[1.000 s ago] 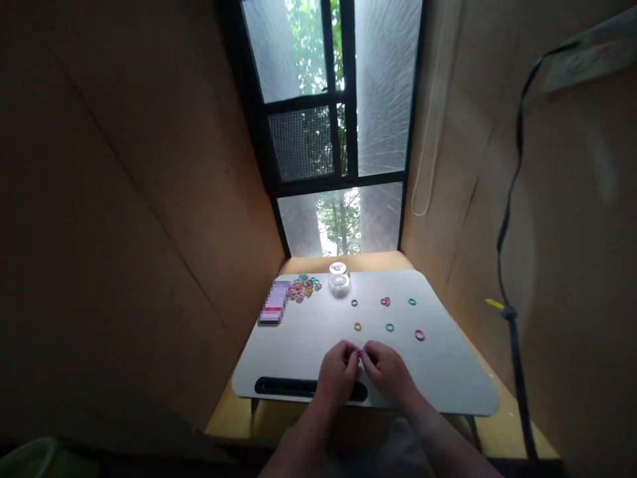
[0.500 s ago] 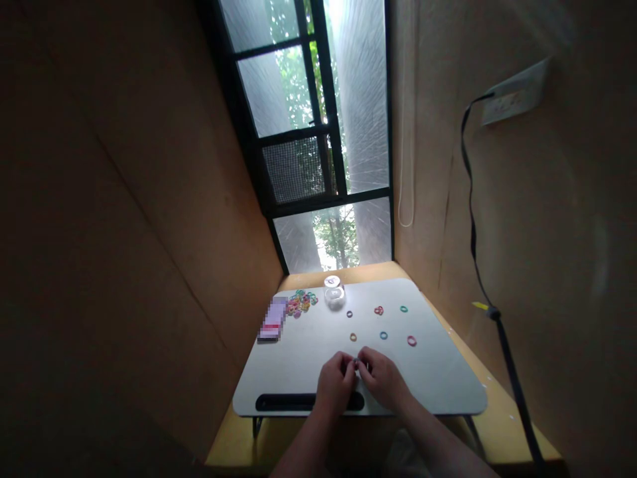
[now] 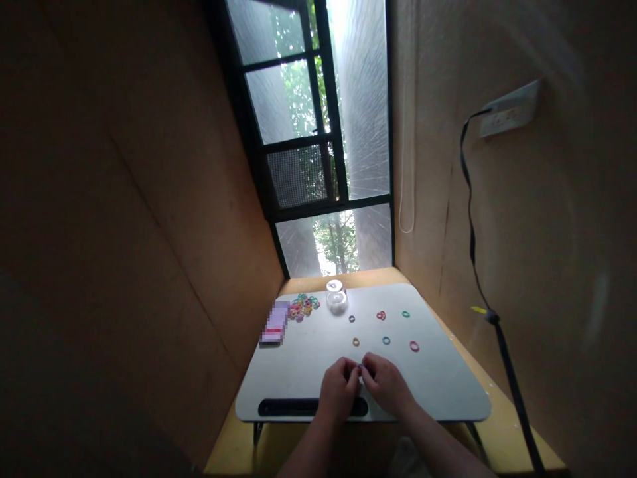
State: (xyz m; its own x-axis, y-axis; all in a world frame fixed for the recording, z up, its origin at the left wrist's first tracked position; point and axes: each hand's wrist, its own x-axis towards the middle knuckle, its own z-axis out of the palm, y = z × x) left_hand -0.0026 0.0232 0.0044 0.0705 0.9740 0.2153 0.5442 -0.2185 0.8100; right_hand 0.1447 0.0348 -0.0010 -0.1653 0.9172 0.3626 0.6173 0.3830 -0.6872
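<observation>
Head view, lower centre of the frame: we log our left hand [image 3: 339, 390] and our right hand [image 3: 386, 385] meeting fingertip to fingertip above the near part of a pale lap desk [image 3: 448, 392]. Between the tips we record a tiny band [image 3: 360, 367], pinched from both sides; it is too small for us to tell its colour with confidence. Fingers of both hands are drawn together around that item, thumbs and forefingers closed on it, the rest curled. Below the hands, along the desk's near edge, we note a dark slot [image 3: 283, 407]. Just above the hands, at mid-desk, we count six loose rings lying apart from one another: an orange ring [image 3: 355, 342], a blue ring [image 3: 386, 340], a pink ring [image 3: 414, 346], a dark ring [image 3: 352, 318], a red ring [image 3: 381, 315] and a green ring [image 3: 405, 314]. Further up, toward the far edge of the desk, stands a small clear jar [image 3: 337, 299], and just left of it a heap of mixed coloured rings [image 3: 303, 307]. Left again, touching that heap's edge, lies a blurred flat rectangular item [image 3: 275, 325]. Upper centre of the frame holds a dark-framed window [image 3: 318, 146]; at the right, a black cable [image 3: 478, 265] runs down the wall from a socket plate [image 3: 507, 109].
</observation>
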